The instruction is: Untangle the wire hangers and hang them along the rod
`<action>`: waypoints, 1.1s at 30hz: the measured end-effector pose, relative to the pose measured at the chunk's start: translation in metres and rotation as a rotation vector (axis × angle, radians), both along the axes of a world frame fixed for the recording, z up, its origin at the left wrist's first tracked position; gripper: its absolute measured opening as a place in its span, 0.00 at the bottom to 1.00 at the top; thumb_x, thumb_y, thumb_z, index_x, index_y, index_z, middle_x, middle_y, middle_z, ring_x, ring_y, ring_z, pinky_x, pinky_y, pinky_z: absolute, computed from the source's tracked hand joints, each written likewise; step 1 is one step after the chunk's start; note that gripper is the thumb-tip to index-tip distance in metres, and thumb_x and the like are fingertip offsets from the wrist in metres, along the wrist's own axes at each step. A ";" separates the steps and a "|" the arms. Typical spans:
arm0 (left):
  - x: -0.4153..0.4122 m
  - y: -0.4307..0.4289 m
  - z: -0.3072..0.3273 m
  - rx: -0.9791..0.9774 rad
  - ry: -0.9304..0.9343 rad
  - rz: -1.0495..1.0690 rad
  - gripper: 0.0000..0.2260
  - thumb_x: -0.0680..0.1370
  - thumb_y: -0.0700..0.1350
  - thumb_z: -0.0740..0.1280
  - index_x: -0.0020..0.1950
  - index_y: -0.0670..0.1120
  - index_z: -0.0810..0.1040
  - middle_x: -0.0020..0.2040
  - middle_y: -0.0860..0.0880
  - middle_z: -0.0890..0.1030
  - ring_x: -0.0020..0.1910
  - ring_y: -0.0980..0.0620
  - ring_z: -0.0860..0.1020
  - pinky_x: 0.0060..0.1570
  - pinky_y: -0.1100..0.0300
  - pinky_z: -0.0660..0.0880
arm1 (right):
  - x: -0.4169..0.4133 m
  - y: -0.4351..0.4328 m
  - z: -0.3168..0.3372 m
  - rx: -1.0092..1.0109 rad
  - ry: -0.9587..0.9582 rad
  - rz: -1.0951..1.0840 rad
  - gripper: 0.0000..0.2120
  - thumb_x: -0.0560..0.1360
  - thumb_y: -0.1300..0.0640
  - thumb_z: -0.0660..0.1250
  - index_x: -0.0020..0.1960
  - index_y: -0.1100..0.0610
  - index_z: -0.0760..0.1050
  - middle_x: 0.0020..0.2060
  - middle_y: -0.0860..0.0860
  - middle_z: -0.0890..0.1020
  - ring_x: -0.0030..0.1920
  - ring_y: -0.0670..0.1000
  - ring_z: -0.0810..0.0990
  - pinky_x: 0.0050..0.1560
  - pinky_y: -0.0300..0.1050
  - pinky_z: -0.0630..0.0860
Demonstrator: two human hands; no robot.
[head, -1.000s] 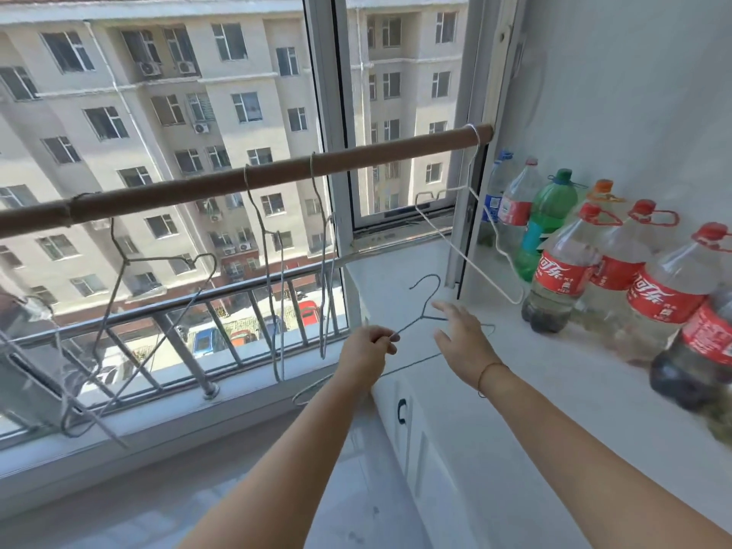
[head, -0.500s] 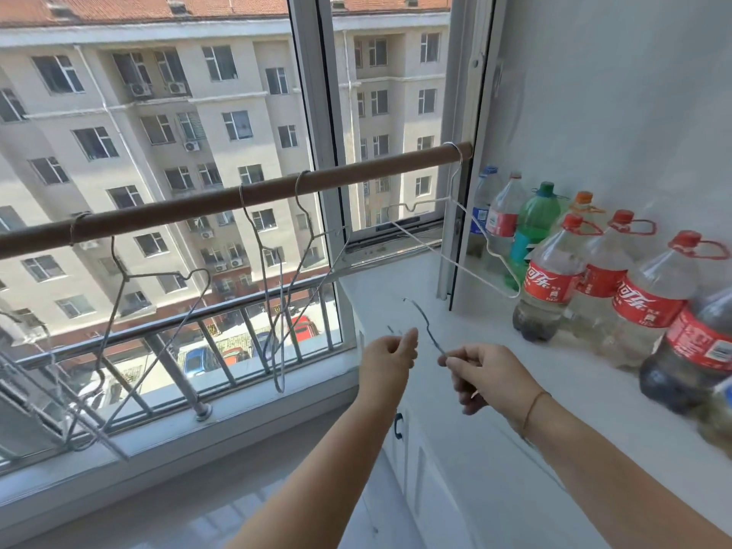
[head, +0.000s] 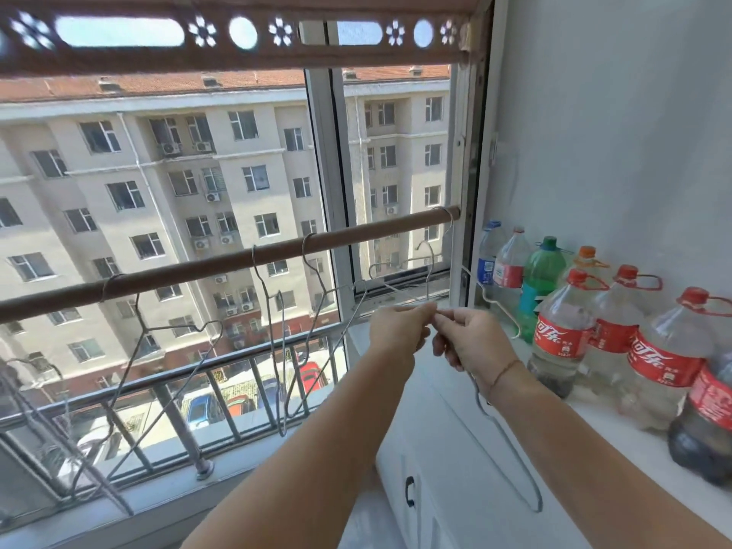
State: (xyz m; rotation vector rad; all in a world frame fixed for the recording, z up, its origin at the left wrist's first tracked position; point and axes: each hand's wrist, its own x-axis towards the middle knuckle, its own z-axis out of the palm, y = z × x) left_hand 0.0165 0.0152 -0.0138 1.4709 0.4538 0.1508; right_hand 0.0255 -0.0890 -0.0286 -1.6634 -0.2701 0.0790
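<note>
- Rod (head: 222,264) runs above and beyond both hands, with hangers (head: 280,370) hooked on it.
- Loose hanger (head: 509,449) trails down and rightward under the right wrist.
- Left hand (head: 400,330) and right hand (head: 467,338), fingertips together, both pinch its wire.

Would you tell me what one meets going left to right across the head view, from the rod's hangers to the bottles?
Leftmost hung hanger → second hung hanger → third hung hanger → left hand → right hand, both pinching the loose hanger → green bottle → dark cola bottle at the edge.
</note>
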 end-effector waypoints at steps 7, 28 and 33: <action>0.028 0.024 0.043 -0.003 -0.007 0.080 0.08 0.71 0.41 0.71 0.35 0.39 0.77 0.29 0.43 0.75 0.29 0.47 0.72 0.34 0.58 0.71 | 0.030 0.033 0.038 0.077 -0.028 0.030 0.11 0.76 0.60 0.62 0.38 0.64 0.77 0.24 0.56 0.76 0.17 0.46 0.67 0.19 0.35 0.62; -0.120 0.101 0.030 0.304 -0.375 0.247 0.05 0.75 0.43 0.68 0.44 0.53 0.80 0.39 0.52 0.82 0.41 0.55 0.80 0.48 0.61 0.77 | -0.019 0.044 0.046 -0.343 -0.426 -0.060 0.19 0.75 0.58 0.63 0.65 0.58 0.70 0.57 0.54 0.76 0.54 0.50 0.74 0.51 0.32 0.68; -0.158 0.148 0.034 0.338 -0.418 0.415 0.05 0.75 0.43 0.68 0.48 0.51 0.81 0.43 0.51 0.83 0.44 0.54 0.81 0.49 0.63 0.76 | -0.091 0.103 0.058 -0.178 -0.520 0.198 0.14 0.74 0.59 0.65 0.60 0.56 0.73 0.52 0.50 0.78 0.50 0.41 0.76 0.46 0.19 0.69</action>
